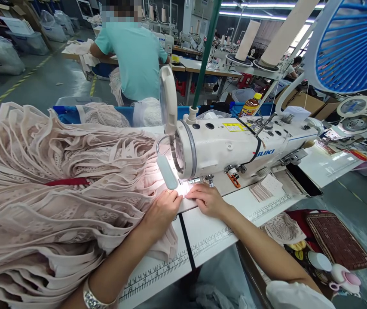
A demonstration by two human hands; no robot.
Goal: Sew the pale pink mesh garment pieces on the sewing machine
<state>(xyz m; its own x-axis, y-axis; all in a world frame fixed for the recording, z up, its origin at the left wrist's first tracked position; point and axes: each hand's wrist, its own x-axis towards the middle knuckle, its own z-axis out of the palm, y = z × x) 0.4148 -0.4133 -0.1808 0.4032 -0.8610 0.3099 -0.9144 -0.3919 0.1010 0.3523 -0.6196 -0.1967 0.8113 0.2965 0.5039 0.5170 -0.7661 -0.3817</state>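
"Where's the fabric (185, 190)?"
"Under the sewing machine (214, 148), near the tabletop (207, 229)'s front edge. I have left hand (161, 208) and right hand (208, 200) pinching it."
"How will it handle?"
"Light, limp, probably stretchy; I'd grip the edges gently, keeping it flat without tugging."

From my head view, the fan (357, 43) at one o'clock is cut off by the frame's edge. Glare washes out the cloth (183, 189) at centre; I cannot tell its edges. At eleven o'clock, the co-worker's head (122, 12) is pixelated.
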